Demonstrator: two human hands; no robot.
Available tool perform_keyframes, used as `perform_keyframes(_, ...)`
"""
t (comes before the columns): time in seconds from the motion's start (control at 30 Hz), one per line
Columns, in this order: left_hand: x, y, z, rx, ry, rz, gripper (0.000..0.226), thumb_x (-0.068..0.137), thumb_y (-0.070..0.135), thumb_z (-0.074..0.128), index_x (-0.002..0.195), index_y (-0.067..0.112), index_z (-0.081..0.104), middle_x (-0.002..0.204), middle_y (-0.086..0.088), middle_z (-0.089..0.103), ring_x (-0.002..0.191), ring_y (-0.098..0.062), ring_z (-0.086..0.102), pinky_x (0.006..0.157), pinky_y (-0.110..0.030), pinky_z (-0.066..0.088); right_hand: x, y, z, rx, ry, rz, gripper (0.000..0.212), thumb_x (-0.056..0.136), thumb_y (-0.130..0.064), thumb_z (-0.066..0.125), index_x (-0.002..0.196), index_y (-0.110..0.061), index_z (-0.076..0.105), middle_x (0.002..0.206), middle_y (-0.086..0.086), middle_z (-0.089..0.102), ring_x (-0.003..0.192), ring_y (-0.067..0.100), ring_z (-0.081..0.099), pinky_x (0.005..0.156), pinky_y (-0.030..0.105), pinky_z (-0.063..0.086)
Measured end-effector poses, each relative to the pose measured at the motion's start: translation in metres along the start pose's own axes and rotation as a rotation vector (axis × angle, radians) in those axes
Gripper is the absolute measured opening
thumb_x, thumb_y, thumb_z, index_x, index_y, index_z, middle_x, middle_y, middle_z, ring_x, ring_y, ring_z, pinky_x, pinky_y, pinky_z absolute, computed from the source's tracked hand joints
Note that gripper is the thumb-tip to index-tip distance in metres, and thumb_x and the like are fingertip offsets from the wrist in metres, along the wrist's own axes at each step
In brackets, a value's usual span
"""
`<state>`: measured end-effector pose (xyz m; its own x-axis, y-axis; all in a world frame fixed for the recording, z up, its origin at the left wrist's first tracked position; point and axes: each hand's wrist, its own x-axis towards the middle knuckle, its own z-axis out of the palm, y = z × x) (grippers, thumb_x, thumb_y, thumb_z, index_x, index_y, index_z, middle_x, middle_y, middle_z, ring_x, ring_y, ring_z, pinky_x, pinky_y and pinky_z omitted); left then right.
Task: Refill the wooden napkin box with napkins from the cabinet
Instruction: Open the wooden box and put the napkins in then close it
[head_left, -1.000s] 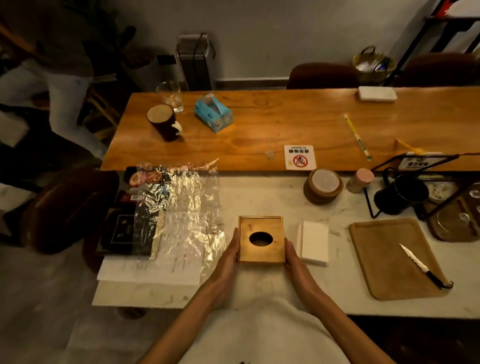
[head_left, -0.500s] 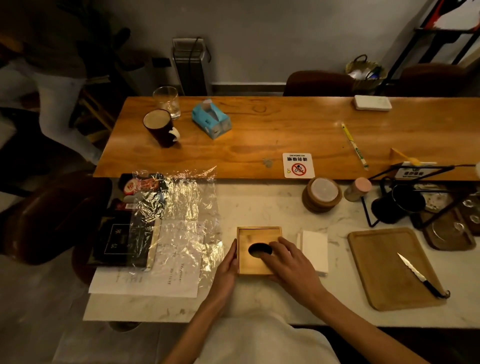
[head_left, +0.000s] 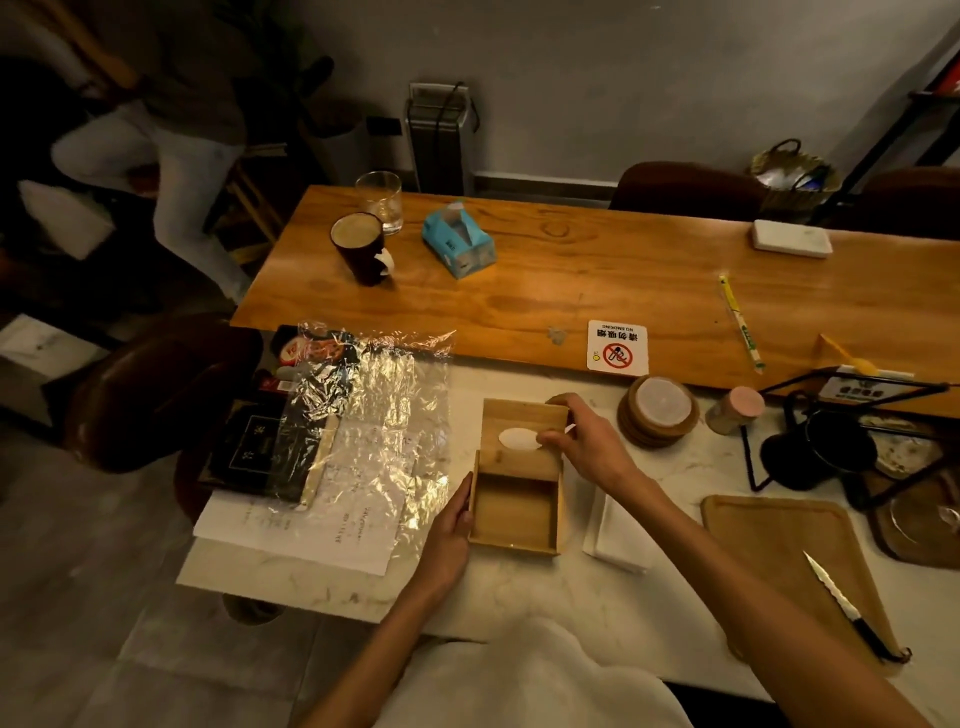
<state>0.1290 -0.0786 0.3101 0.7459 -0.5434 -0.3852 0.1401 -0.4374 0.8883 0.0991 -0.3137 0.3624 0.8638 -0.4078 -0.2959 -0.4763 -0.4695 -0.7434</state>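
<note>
The wooden napkin box (head_left: 514, 512) sits on the white marble counter, its inside bare and nothing in it. Its wooden lid (head_left: 519, 439), with an oval hole, is lifted and tilted back at the box's far edge. My right hand (head_left: 582, 444) grips the lid at its right side, thumb at the oval hole. My left hand (head_left: 449, 535) rests against the box's left wall. A white stack of napkins (head_left: 615, 540) lies just right of the box, partly under my right forearm.
Crinkled clear plastic wrap (head_left: 374, 415) over papers and dark packets lies left of the box. Right of it are a wooden board (head_left: 779, 545) with a knife (head_left: 844, 605), stacked coasters (head_left: 657, 413), a black stand (head_left: 815, 447). The wooden table (head_left: 571, 280) behind holds a mug, glass, blue tissue pack.
My right hand went from the box's side to the oval hole and lifted the lid back, baring the inside. The left hand stayed on the left wall.
</note>
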Motion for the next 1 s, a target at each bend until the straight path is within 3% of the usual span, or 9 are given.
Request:
perform_keyframes(0.17,-0.044,0.033,0.044,0.176,0.456,0.132,0.041,0.098,0.001,0.045,0.130,0.023,0.055,0.127,0.015,0.051,0.118,0.000,0.047,0.100,-0.014,0.039,-0.016,0.033,-0.026,-0.034,0.041,-0.043,0.053,0.090,-0.031,0.066,0.139,-0.024,0.049,0.120,-0.003,0.064,0.106,0.012,0.061,0.090,0.030,0.052)
perform_keyframes(0.27,-0.055,0.066,0.091,-0.085,0.090,-0.213,0.022,0.094,0.007,0.055,0.107,0.023,0.063,0.112,0.004,0.062,0.103,-0.008,0.059,0.089,-0.024,0.052,-0.020,0.072,-0.054,-0.256,-0.083,0.011,0.046,0.091,-0.029,0.065,0.135,-0.020,0.055,0.132,0.003,0.063,0.117,0.016,0.059,0.095,0.029,0.049)
perform_keyframes(0.33,-0.051,0.075,0.124,-0.284,-0.104,-0.532,0.019,0.094,0.018,0.059,0.113,0.016,0.058,0.116,-0.005,0.062,0.104,-0.019,0.062,0.090,-0.032,0.055,-0.021,0.094,-0.061,-0.322,-0.250,0.149,0.052,0.091,-0.034,0.065,0.139,-0.020,0.052,0.140,0.003,0.056,0.124,0.020,0.055,0.101,0.032,0.045)
perform_keyframes(0.43,-0.035,0.066,0.165,-0.399,-0.024,-0.724,0.039,0.092,0.025,0.064,0.124,0.007,0.050,0.110,-0.009,0.060,0.091,-0.021,0.059,0.079,-0.031,0.055,-0.021,0.118,-0.059,-0.330,-0.445,0.217,0.057,0.088,-0.039,0.067,0.139,-0.018,0.052,0.140,0.002,0.055,0.124,0.022,0.054,0.102,0.033,0.043)
perform_keyframes(0.5,-0.023,0.062,0.180,-0.527,0.073,-0.767,0.041,0.088,0.017,0.068,0.124,0.001,0.054,0.106,-0.013,0.063,0.082,-0.020,0.059,0.059,-0.026,0.053,-0.018,0.128,-0.057,-0.305,-0.476,0.179,0.052,0.084,-0.036,0.071,0.130,-0.015,0.059,0.134,0.004,0.061,0.115,0.020,0.058,0.092,0.030,0.046)
perform_keyframes(0.6,-0.012,0.062,0.193,-0.556,0.152,-0.778,0.048,0.082,0.012,0.073,0.124,0.001,0.052,0.113,-0.017,0.064,0.086,-0.023,0.063,0.050,-0.025,0.051,-0.009,0.137,-0.058,-0.302,-0.473,0.175,0.057,0.079,-0.032,0.076,0.129,-0.013,0.059,0.129,0.004,0.061,0.110,0.020,0.059,0.078,0.024,0.042)
perform_keyframes(0.77,-0.012,0.064,0.197,-0.597,0.187,-0.777,0.040,0.084,-0.005,0.067,0.117,0.003,0.047,0.097,-0.011,0.060,0.080,-0.021,0.059,0.056,-0.028,0.052,-0.001,0.142,-0.058,-0.253,-0.590,0.275,0.062,0.069,-0.033,0.080,0.125,-0.020,0.058,0.126,0.001,0.062,0.106,0.019,0.061,0.094,0.037,0.053)
perform_keyframes(0.83,-0.009,0.054,0.199,-0.556,0.197,-0.735,0.053,0.082,-0.010,0.064,0.120,0.011,0.035,0.115,-0.014,0.056,0.097,-0.027,0.058,0.064,-0.029,0.053,-0.011,0.141,-0.063,-0.219,-0.595,0.284,0.057,0.075,-0.027,0.078,0.128,-0.018,0.057,0.128,0.001,0.061,0.110,0.019,0.059,0.099,0.034,0.049)
perform_keyframes(1.0,-0.005,0.036,0.206,-0.311,0.104,-0.494,0.081,0.081,-0.009,0.061,0.147,0.019,0.022,0.140,-0.012,0.047,0.118,-0.027,0.052,0.085,-0.030,0.051,-0.065,0.159,-0.068,0.064,-0.301,0.217,0.051,0.078,-0.010,0.078,0.122,-0.017,0.054,0.116,-0.002,0.056,0.106,0.013,0.053,0.087,0.017,0.045)
